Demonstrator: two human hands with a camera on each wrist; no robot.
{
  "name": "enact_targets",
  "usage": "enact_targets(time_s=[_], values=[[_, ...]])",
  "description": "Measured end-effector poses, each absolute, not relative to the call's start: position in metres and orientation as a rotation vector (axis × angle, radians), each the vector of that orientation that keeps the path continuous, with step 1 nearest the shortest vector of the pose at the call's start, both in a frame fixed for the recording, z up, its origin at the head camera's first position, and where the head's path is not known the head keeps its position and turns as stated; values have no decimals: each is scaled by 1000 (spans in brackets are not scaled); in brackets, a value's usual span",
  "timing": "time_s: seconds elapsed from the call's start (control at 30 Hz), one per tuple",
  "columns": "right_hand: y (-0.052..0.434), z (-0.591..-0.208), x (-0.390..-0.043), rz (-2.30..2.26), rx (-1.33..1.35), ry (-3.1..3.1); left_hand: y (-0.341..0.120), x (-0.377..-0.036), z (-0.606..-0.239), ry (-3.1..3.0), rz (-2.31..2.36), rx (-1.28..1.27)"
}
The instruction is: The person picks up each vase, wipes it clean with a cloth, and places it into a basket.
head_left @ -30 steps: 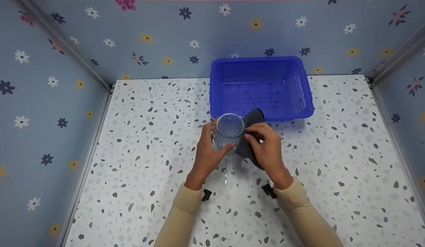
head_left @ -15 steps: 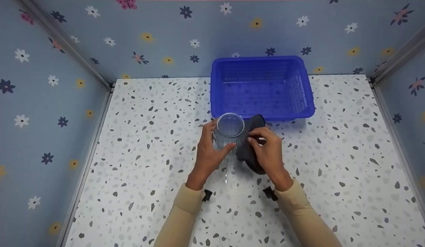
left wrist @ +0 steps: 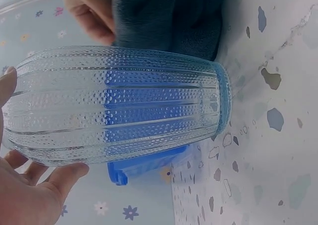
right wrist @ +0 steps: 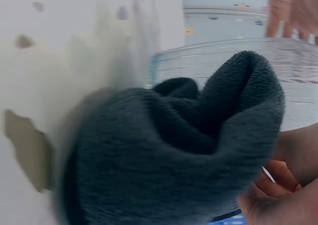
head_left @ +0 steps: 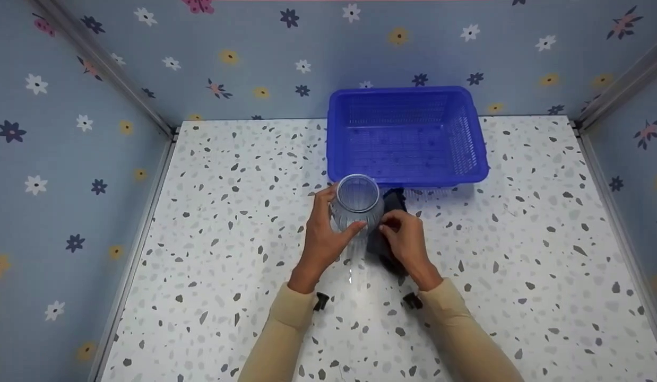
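left hand grips glass jar | right hand presses dark cloth against it

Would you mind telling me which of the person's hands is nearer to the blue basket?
Right. The right hand, gripping the dark cloth, sits just below the blue basket near its front rim; the left hand holds the glass jar further left.

I've got a clear ribbed glass jar standing upright on the speckled table, open mouth up, empty, bumpy dotted texture all over, dark grey fluffy cloth bunched up and pressed against its right side
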State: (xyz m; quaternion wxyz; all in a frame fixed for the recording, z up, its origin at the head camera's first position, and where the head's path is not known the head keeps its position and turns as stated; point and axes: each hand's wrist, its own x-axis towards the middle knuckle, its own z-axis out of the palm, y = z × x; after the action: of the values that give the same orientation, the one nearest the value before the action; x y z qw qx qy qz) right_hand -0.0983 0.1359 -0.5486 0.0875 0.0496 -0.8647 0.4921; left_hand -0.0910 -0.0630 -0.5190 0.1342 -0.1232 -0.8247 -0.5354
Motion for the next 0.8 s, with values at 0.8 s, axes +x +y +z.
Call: enact_targets(time_s=[0.8], values=[[132, -487, -89, 1571, 139, -2387, -63, -92, -521, -2378, -1553, -385]])
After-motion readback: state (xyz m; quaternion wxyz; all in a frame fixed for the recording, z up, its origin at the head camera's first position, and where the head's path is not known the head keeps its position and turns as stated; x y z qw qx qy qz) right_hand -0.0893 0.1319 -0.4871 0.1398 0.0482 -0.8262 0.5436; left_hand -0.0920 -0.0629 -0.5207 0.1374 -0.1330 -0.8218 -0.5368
